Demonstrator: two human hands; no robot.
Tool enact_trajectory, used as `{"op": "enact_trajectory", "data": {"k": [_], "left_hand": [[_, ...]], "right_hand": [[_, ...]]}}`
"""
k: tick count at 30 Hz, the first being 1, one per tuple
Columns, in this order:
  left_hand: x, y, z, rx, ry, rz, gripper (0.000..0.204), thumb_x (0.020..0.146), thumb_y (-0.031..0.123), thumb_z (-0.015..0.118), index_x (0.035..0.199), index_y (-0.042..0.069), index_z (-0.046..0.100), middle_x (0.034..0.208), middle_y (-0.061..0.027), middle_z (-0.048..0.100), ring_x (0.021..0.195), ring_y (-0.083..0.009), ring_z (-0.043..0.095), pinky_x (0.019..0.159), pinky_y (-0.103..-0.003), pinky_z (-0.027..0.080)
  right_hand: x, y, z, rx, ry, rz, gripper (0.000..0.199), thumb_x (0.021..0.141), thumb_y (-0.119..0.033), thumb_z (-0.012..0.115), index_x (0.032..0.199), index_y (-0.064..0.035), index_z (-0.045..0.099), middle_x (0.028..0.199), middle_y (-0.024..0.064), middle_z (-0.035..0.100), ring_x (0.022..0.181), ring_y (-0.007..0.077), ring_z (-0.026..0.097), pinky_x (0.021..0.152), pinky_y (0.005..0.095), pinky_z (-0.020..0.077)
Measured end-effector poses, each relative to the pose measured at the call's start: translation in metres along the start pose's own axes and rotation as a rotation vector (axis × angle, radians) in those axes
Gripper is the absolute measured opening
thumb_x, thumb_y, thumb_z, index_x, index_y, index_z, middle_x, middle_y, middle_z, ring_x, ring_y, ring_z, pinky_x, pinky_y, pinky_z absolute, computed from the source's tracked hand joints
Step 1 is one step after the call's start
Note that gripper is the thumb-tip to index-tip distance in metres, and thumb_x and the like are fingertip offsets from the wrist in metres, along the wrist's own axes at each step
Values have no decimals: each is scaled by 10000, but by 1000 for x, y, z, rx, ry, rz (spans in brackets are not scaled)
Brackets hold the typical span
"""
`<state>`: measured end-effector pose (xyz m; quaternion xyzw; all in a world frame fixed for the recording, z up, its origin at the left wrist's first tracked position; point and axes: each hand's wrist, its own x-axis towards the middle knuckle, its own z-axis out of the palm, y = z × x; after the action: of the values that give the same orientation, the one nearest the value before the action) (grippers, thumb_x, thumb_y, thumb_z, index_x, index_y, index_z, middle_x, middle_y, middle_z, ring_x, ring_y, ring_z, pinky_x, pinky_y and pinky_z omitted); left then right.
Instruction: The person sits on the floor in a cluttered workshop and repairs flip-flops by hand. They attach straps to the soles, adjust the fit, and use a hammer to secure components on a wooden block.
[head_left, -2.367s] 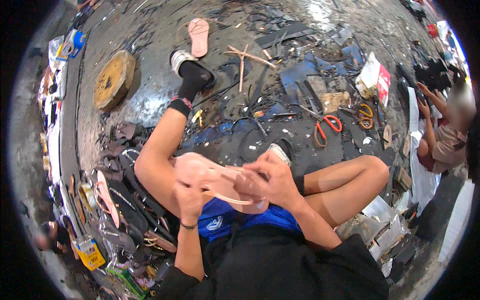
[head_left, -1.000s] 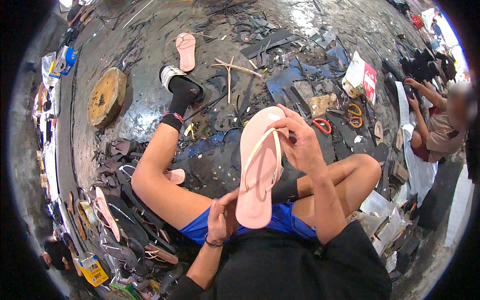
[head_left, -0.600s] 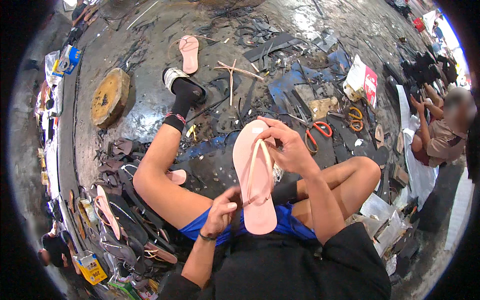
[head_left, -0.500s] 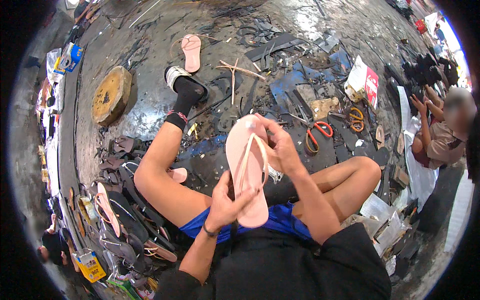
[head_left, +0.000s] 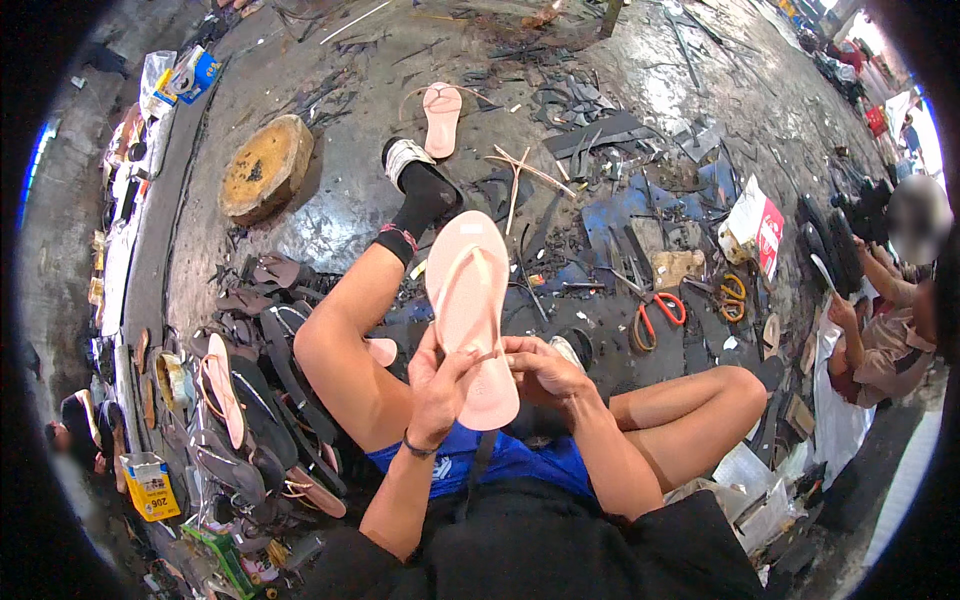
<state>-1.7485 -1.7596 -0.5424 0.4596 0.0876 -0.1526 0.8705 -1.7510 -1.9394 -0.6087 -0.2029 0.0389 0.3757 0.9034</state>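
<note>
A pale pink flip-flop (head_left: 465,300) is held upright over my lap, its toe end pointing away from me and its thin light strap on the side I see. My left hand (head_left: 438,385) grips the left edge near the heel, the thumb lying over the footbed by the strap's end. On the opposite edge, my right hand (head_left: 545,370) is closed at the strap's other end, fingers pinched together; some fingertips are hidden behind the sole. Beyond my foot lies a similar pink flip-flop (head_left: 442,125) with a loose strap. Loose crossed straps (head_left: 516,190) lie beside it.
Orange-handled scissors (head_left: 658,322) and yellow-handled scissors (head_left: 733,298) lie right of my hands. A round wooden block (head_left: 265,168) stands left of my foot. Piled sandals (head_left: 228,400) are at the near left. Black scraps (head_left: 600,135) litter the floor. Another person (head_left: 880,320) sits at right.
My right hand has moved from the flip-flop's toe end down to its right edge near the strap's end. The flip-flop is slightly turned, and the whole view has shifted.
</note>
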Motion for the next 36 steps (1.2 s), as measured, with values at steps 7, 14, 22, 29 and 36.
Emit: {"op": "enact_trajectory", "data": {"k": [7, 14, 22, 29, 36], "left_hand": [[-23, 45, -58, 221, 325, 298, 491, 925, 15, 603, 1389, -28, 447, 1263, -127, 580, 1103, -210, 619, 954, -353, 518], [-181, 170, -188, 666, 965, 783, 682, 951, 171, 667, 1504, -23, 320, 1457, -217, 447, 1265, -325, 520, 1072, -430, 418], [-266, 185, -185, 1823, 1612, 283, 970, 879, 324, 792, 1574, -2, 198, 1519, -321, 367, 1385, -462, 398, 1143, -514, 353], [-97, 168, -156, 1725, 966, 629, 567, 1031, 173, 569, 1512, -29, 347, 1577, -215, 354, 1464, -316, 340, 1193, -457, 291], [86, 101, -72, 1433, 216, 501, 546, 984, 219, 576, 1420, -85, 450, 1410, -230, 516, 1292, -336, 503, 1121, -444, 355]], "right_hand": [[74, -3, 47, -351, -7, 129, 273, 984, -101, 583, 1231, 11, 609, 1138, 82, 658, 1045, 170, 624, 915, 298, 517], [204, -143, -125, -1886, 1131, -328, 937, 807, -518, 753, 1443, 55, 372, 1424, 308, 436, 1331, 450, 430, 1075, 519, 396], [230, -195, -190, -2006, 1238, 116, 890, 733, -562, 808, 1348, 8, 510, 1292, 199, 542, 1275, 393, 484, 1092, 492, 350], [199, -210, -220, -1814, 1016, -55, 398, 784, -313, 817, 1071, -60, 708, 1079, 211, 696, 1062, 401, 674, 881, 503, 552], [169, -177, -143, -1948, 1160, -549, 297, 884, -89, 589, 1146, 24, 504, 1199, 272, 551, 1002, 432, 653, 828, 475, 567]]}}
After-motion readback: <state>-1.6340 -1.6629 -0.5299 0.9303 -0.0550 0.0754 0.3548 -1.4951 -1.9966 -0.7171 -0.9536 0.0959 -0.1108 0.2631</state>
